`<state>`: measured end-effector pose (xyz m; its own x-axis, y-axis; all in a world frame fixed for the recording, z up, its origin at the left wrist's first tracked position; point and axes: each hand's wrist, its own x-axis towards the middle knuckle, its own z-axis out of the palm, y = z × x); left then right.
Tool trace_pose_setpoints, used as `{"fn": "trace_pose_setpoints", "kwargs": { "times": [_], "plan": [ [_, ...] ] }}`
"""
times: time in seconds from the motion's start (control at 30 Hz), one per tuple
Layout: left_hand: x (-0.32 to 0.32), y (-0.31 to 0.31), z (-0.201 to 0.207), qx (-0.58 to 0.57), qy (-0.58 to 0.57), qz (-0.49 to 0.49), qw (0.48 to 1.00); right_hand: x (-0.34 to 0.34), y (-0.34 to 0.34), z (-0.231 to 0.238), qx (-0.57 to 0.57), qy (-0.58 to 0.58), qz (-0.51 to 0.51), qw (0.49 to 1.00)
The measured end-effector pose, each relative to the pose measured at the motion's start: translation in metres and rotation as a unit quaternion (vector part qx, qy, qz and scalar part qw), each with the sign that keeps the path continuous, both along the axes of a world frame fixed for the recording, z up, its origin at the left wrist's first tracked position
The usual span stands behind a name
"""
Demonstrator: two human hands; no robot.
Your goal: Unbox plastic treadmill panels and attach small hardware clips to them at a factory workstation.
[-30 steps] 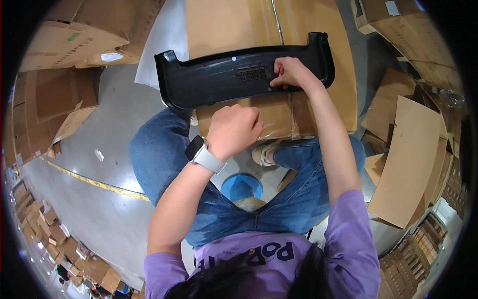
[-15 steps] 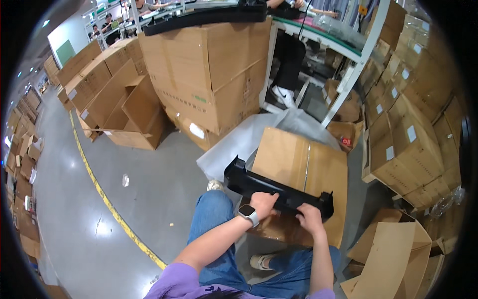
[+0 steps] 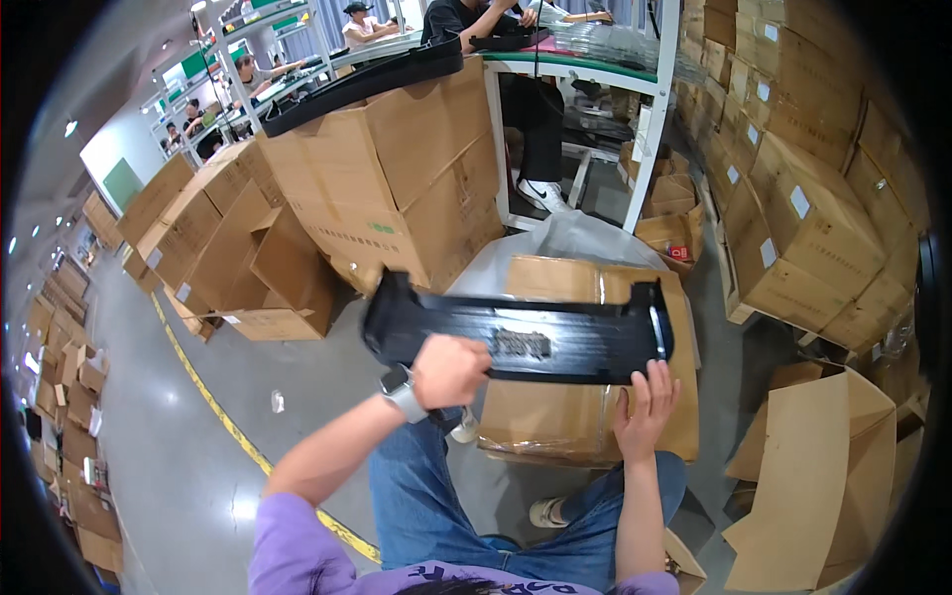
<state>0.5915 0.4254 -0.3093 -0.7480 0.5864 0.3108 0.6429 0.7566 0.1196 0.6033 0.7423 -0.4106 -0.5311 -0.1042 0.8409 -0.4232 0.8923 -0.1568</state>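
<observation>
A long black plastic panel (image 3: 585, 322) with upturned ends is held up above a closed cardboard box (image 3: 550, 421). Its inner face shows, with a rough dark patch near the middle. My left hand (image 3: 448, 371) is closed round the panel's near edge, left of centre, and a watch sits on that wrist. Near the panel's right end, my right hand (image 3: 647, 407) has its fingers stretched out, their tips against the near edge. That hand does not wrap round the panel.
A tall carton (image 3: 387, 169) ahead carries another long black part (image 3: 367, 84). An open carton (image 3: 278, 268) stands to the left. Stacked cartons (image 3: 813, 208) and an open box (image 3: 803, 476) line the right. A person sits at the far workbench (image 3: 595, 67).
The panel has risen off the box and tilted so its inner face shows, shifting left. My left hand has moved left with it; my right hand has loosened to outstretched fingers at its right end.
</observation>
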Motion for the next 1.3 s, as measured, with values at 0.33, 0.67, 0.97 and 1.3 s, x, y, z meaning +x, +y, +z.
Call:
{"fn": "trace_pose_setpoints", "kwargs": {
  "times": [0.33, 0.67, 0.97, 1.3],
  "plan": [
    [-0.021, -0.152, 0.237, 0.032, -0.019, 0.216, 0.976, -0.041, -0.033, -0.025, -0.195, -0.144, 0.186, 0.952],
    [-0.214, -0.265, 0.299, -0.144, 0.372, 0.322, 0.859, -0.07, -0.029, -0.064, -0.127, -0.262, 0.147, 0.945],
    [-0.34, -0.298, 0.277, -0.178, 0.232, 0.433, 0.853, -0.083, -0.026, -0.086, -0.144, -0.382, 0.119, 0.905],
    [-0.347, -0.312, 0.28, -0.179, 0.194, 0.424, 0.867, -0.089, -0.033, -0.084, -0.199, -0.436, 0.124, 0.869]
  ]
}}
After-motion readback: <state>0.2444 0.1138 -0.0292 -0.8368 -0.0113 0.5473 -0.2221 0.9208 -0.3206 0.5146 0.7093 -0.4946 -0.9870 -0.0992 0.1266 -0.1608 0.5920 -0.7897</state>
